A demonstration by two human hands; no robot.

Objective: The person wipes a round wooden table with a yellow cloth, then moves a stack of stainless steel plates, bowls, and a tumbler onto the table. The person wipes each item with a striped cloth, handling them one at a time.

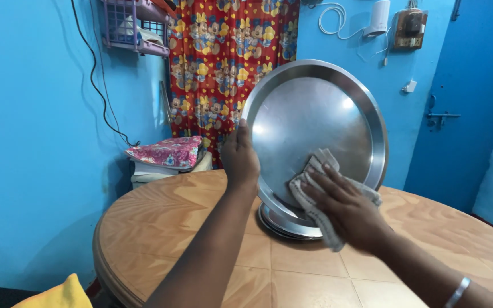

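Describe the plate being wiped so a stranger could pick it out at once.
On the round wooden table sits a low stack of steel plates. The large round steel plate stands on edge on that stack, gripped at its rim by the left hand while the right hand presses a grey cloth against it. It alone is upright.

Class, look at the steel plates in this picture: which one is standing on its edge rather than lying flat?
The big round plate that the left hand grips by its rim while the right hand presses a cloth against it. The other plates lie stacked flat on the table.
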